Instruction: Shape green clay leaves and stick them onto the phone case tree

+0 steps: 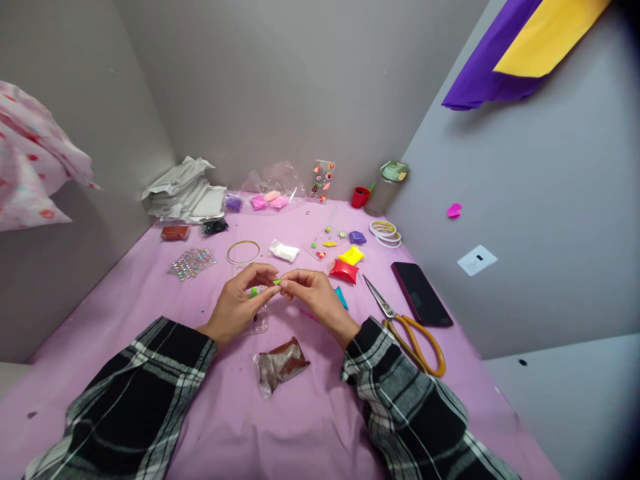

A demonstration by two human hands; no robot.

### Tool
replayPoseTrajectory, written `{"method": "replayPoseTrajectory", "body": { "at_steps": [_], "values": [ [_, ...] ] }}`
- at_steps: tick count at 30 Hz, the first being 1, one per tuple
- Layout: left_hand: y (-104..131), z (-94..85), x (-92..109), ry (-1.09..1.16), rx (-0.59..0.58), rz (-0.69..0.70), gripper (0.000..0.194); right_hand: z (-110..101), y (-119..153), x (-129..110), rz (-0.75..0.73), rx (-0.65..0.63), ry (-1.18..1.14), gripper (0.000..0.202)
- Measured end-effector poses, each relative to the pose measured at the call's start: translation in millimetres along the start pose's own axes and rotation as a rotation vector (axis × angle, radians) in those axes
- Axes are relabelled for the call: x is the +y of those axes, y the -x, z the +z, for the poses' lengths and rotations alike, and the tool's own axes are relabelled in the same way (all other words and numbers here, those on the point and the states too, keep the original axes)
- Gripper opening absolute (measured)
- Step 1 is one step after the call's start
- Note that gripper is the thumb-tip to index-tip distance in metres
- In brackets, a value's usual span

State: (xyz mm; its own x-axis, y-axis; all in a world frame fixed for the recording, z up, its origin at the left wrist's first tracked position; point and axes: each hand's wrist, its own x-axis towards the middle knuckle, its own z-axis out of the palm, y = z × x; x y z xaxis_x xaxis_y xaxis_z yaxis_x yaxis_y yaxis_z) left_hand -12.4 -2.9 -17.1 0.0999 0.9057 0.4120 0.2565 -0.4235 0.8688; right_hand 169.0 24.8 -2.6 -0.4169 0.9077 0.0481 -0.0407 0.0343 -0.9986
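"Whole table first. How far along?"

"Pink cloth (310, 433) covers it. I judge the work partly done: one little piece is being worked, apparently unfinished, and much of the wrapped material looks unused."

"Around it?"

"Big to small. Bottle (387, 190) at the back right corner. Scissors (391, 312) beside the right sleeve (400, 387), phone (423, 293) just beyond them. Brown packet (285, 365) nearest the wearer, between the forearms. Red packet (343, 271) and yellow packet (351, 255) past the right wrist, almost touching; white packet (284, 251) farther back, a thin bangle (243, 242) to its left. Small coloured pieces (330, 244) on a clear sheet behind."

"Anything in the way?"

"The left hand (243, 300) covers part of some clear plastic (257, 325); the right hand (317, 297) hides part of a teal packet (341, 298). A wide swing of the right elbow could, I think, nudge the scissors."

"And the smallest?"

"The green piece (277, 282), over the middle of the table, up at the fingertips. Both hands pinch it, thumb to forefinger, tips meeting. (Its exact shape I can't make out; the fingers hide too much.) Another green patch (254, 292) shows inside the curve of the left hand; held or lying on the plastic, I can't tell."
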Motion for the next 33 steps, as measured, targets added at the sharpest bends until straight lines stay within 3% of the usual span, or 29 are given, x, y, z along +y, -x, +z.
{"method": "replayPoseTrajectory", "body": {
  "at_steps": [13,18,24,33],
  "values": [
    [-0.2,0.3,1.8,0.068,0.05,-0.112,0.02,1.3,0.0,-1.6,-0.019,0.016,-0.011,0.008],
    [0.0,0.2,5.1,0.08,0.048,-0.124,0.02,1.3,-0.1,-0.2,-0.014,0.025,-0.018,0.004],
    [0.7,0.1,4.2,0.083,0.053,-0.134,0.021,0.8,0.0,-1.7,-0.035,0.024,0.034,0.015],
    [0.1,0.4,5.0,0.094,0.043,-0.134,0.019,0.3,-0.7,0.4,-0.029,0.013,-0.002,0.007]
  ]
}}
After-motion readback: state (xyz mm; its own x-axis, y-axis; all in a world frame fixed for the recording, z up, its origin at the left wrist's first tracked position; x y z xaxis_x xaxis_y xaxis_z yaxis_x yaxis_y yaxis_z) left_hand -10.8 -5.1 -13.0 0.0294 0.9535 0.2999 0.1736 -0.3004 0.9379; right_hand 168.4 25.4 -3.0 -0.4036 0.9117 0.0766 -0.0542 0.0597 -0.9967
